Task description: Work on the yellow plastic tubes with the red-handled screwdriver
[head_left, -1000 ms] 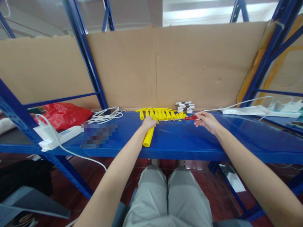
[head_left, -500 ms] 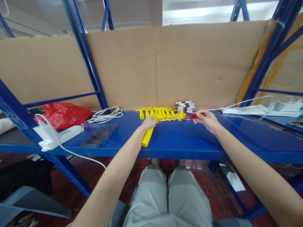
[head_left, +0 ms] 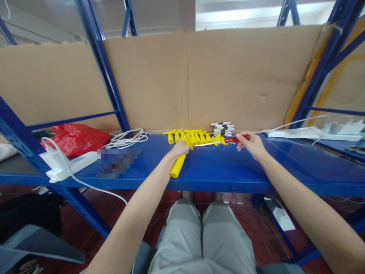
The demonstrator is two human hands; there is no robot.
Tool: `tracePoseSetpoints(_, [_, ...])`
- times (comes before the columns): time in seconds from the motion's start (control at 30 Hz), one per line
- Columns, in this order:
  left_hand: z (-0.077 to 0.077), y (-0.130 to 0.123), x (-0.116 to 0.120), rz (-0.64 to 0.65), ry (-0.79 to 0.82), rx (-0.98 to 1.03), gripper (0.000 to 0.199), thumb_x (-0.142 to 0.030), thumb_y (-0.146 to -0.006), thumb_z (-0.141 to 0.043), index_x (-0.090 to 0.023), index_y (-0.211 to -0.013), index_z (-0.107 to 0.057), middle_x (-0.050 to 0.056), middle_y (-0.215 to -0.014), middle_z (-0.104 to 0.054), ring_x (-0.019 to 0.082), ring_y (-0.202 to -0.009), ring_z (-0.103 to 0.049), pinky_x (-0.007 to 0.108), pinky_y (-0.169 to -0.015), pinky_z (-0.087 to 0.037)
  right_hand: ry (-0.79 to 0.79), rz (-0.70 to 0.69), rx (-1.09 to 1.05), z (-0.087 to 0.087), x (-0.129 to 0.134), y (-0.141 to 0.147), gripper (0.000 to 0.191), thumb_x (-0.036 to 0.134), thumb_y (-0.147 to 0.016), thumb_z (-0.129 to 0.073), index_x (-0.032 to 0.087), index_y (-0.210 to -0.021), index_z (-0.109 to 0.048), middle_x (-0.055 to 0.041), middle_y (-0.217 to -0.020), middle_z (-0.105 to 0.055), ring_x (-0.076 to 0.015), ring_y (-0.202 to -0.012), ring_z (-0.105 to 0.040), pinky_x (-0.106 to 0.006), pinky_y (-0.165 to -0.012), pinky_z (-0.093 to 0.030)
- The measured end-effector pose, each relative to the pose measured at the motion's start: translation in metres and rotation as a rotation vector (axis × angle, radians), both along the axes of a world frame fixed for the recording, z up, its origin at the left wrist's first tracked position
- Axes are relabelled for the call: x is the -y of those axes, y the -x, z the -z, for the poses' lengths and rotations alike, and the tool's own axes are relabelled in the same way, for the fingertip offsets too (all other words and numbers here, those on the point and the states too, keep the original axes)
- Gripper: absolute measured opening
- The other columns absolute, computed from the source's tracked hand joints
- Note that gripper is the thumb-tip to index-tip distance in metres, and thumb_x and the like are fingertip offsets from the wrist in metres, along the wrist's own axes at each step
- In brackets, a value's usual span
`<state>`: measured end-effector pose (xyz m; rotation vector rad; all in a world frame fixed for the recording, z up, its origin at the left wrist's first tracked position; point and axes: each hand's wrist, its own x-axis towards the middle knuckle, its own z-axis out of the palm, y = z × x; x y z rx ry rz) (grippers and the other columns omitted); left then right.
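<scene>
The yellow T-shaped plastic tube, gripped by the left fingers over the blue metal shelf, seems unfinished, as the right fingers hold a red-handled screwdriver at its head.

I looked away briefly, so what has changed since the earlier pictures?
The right hand and screwdriver shifted slightly right, the handle end tilting up. The near end of the tube swung slightly left under the left hand. Nothing was let go; the yellow row stayed put.
</scene>
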<state>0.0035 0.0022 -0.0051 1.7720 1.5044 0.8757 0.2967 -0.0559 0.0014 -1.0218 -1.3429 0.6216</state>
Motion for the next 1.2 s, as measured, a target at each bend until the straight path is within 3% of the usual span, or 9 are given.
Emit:
tracePoseSetpoints(0.17, [-0.0013, -0.004, 0.0027, -0.056, 0.002, -0.043, 0.006, -0.011, -0.073, -0.061, -0.01, -0.069, -0.065, 0.006, -0.058, -0.063, 0.016, -0.055, -0.058, 0.025, -0.055, -0.044, 0.092, 0.073, 0.026, 0.0001, 0.0022, 0.0017, 0.048, 0.061, -0.068, -0.076, 0.019, -0.071, -0.052, 0.0026, -0.048, -0.056, -0.0089, -0.03, -0.047, -0.02, -0.027, -0.035])
tracePoseSetpoints(0.33, [-0.0045, -0.001, -0.0011, -0.137, 0.025, -0.073, 0.009, -0.007, -0.072, -0.057, -0.011, -0.067, -0.063, 0.007, -0.059, -0.062, 0.015, -0.052, -0.055, 0.026, -0.055, -0.044, 0.222, -0.064, 0.03, -0.001, 0.0074, 0.0039, 0.044, 0.048, -0.068, -0.082, 0.021, -0.08, -0.049, 0.0052, -0.05, -0.057, -0.0108, -0.037, -0.053, -0.02, -0.032, -0.041])
tracePoseSetpoints(0.43, [-0.0043, 0.0019, -0.0049, -0.147, 0.012, -0.047, 0.008, -0.006, -0.069, -0.058, -0.01, -0.07, -0.064, 0.007, -0.059, -0.062, 0.015, -0.052, -0.054, 0.026, -0.057, -0.044, 0.201, -0.13, 0.067, -0.0004, 0.007, 0.0034, 0.043, 0.043, -0.069, -0.083, 0.022, -0.084, -0.049, 0.0055, -0.048, -0.057, -0.0116, -0.04, -0.055, -0.021, -0.037, -0.044])
tracePoseSetpoints(0.63, [-0.0036, 0.0022, -0.0049, -0.117, 0.019, -0.026, 0.007, -0.006, -0.068, -0.059, -0.011, -0.064, -0.062, 0.005, -0.05, -0.056, 0.016, -0.053, -0.055, 0.027, -0.058, -0.043, 0.117, -0.015, 0.105, 0.0027, 0.0027, 0.0033, 0.045, 0.057, -0.072, -0.076, 0.02, -0.07, -0.049, 0.0035, -0.048, -0.054, -0.0074, -0.032, -0.044, -0.019, -0.029, -0.032])
tracePoseSetpoints(0.73, [-0.0053, 0.0012, -0.0023, -0.119, 0.022, -0.039, 0.009, -0.005, -0.068, -0.058, -0.011, -0.063, -0.061, 0.005, -0.05, -0.055, 0.016, -0.052, -0.054, 0.026, -0.057, -0.043, 0.148, -0.014, 0.051, 0.0018, 0.0035, 0.0043, 0.045, 0.056, -0.068, -0.078, 0.02, -0.073, -0.052, 0.0035, -0.05, -0.056, -0.0086, -0.035, -0.048, -0.02, -0.03, -0.035])
tracePoseSetpoints(0.93, [-0.0066, 0.0006, -0.0023, -0.128, 0.015, 0.001, 0.011, -0.004, -0.068, -0.057, -0.009, -0.074, -0.065, 0.006, -0.056, -0.061, 0.016, -0.054, -0.056, 0.026, -0.059, -0.045, 0.113, -0.189, 0.002, -0.0014, 0.0089, 0.0056, 0.051, 0.047, -0.059, -0.087, 0.022, -0.087, -0.053, 0.0043, -0.061, -0.062, -0.0129, -0.052, -0.059, -0.024, -0.043, -0.047])
tracePoseSetpoints(1.2, [-0.003, 0.0018, -0.0064, -0.119, 0.018, -0.012, 0.007, -0.005, -0.069, -0.059, -0.01, -0.071, -0.064, 0.004, -0.051, -0.057, 0.016, -0.052, -0.054, 0.028, -0.059, -0.045, 0.066, -0.008, 0.133, 0.0019, 0.0045, 0.0069, 0.052, 0.068, -0.07, -0.07, 0.021, -0.066, -0.049, 0.0026, -0.048, -0.054, -0.0077, -0.033, -0.043, -0.022, -0.032, -0.033])
